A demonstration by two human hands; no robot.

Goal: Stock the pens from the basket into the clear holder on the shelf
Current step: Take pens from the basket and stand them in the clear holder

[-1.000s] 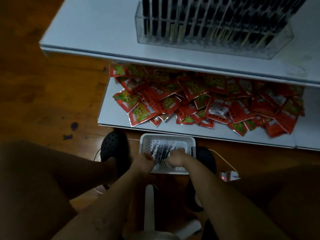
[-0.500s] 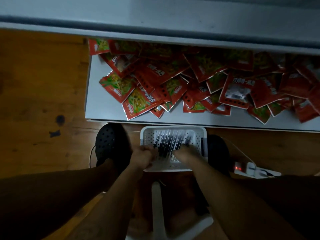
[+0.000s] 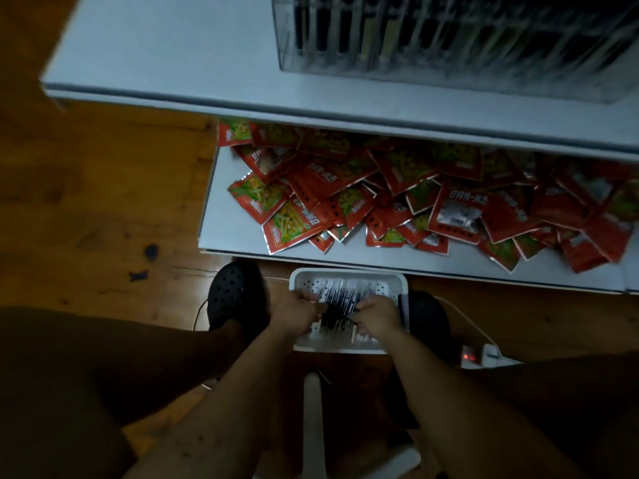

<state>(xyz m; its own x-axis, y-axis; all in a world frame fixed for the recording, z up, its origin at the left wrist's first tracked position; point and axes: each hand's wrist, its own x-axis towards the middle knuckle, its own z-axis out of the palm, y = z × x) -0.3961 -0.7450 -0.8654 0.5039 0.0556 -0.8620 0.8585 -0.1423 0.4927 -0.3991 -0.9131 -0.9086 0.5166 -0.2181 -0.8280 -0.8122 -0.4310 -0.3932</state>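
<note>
Several dark pens (image 3: 337, 295) lie in the white perforated basket (image 3: 345, 273) on the wooden floor (image 3: 103, 202) between two black shoes (image 3: 238, 292). The left hand (image 3: 299, 314) and the right hand (image 3: 377, 316) both curl their fingers round pens in the middle of the pile. The clear holder (image 3: 449, 39) stands on the upper shelf (image 3: 173, 57), well apart from the basket, with red snack packets (image 3: 380, 202) heaped on the lower shelf (image 3: 221, 216).
</note>
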